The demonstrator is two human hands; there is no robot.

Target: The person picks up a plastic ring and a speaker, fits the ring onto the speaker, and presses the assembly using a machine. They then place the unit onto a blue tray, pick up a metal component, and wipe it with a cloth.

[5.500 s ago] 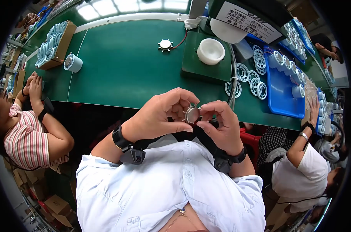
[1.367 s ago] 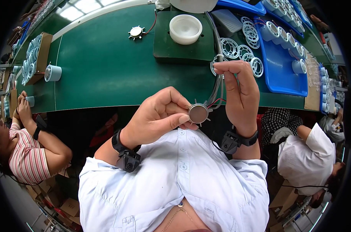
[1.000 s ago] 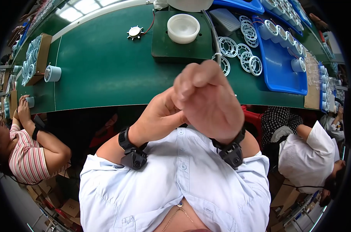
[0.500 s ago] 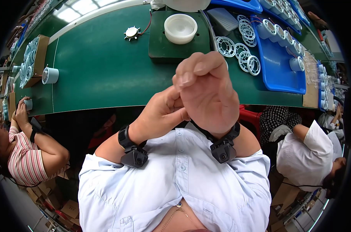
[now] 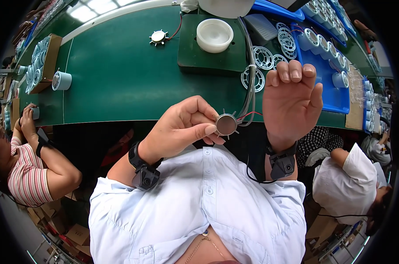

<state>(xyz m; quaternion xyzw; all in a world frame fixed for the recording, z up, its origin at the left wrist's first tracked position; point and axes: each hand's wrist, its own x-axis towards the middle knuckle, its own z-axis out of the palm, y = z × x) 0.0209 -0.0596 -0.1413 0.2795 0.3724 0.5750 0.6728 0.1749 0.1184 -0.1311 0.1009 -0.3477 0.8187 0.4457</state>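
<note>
My left hand (image 5: 177, 130) pinches a small round metal disc (image 5: 226, 125) by its edge, just beyond the table's front edge. Thin prongs stick out around the disc, and a red wire runs from it toward my right hand. My right hand (image 5: 291, 103) is raised, palm in view, with fingers loosely curled and thumb apart; nothing shows in it. Whether the wire passes behind that hand is hidden. A similar pronged disc (image 5: 158, 37) with a red wire lies on the green table (image 5: 120, 83). Beyond my hands, a white round cup (image 5: 214, 36) sits on a dark green block (image 5: 199, 64).
Pale blue rings (image 5: 264, 58) lie right of the block, beside grey cables (image 5: 252, 83). A blue tray (image 5: 329, 99) holds several pale cylinders (image 5: 340, 79). On the left are another cylinder (image 5: 61, 81) and a cardboard box (image 5: 53, 57). People sit at both sides.
My hands have moved apart, the right one shifting right. The disc in my left hand has come into view. The cables now show in front of the rings.
</note>
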